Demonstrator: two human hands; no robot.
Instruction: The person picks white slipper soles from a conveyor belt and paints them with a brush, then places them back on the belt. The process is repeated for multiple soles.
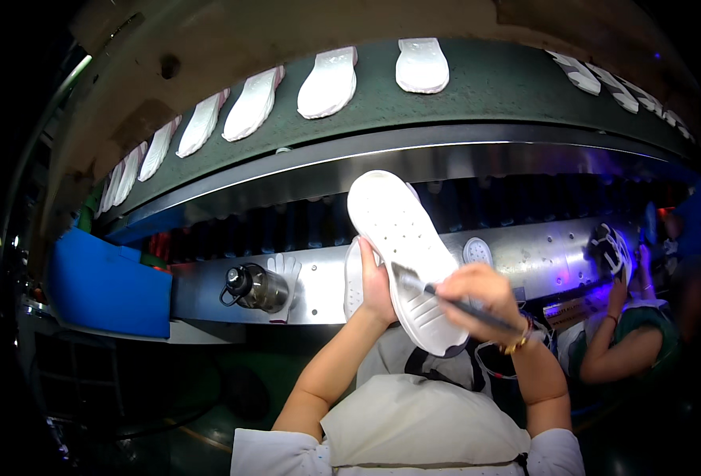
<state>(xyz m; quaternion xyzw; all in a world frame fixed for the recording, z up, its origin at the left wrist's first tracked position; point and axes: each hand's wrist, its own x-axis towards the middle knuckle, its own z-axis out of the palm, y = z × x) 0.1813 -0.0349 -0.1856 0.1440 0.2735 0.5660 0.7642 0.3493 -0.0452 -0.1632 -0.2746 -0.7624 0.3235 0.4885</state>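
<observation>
Head view: left hand (377,287) grips a white sole (398,222) by its side edge; right hand (481,295) holds a brush (428,288) against it. The sole, between both hands, is probably light, flexible, best held by its rim.

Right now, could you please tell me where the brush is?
In the head view, the brush is right of centre, in the right hand, its tip over the white shoe sole that the left hand holds.
</observation>
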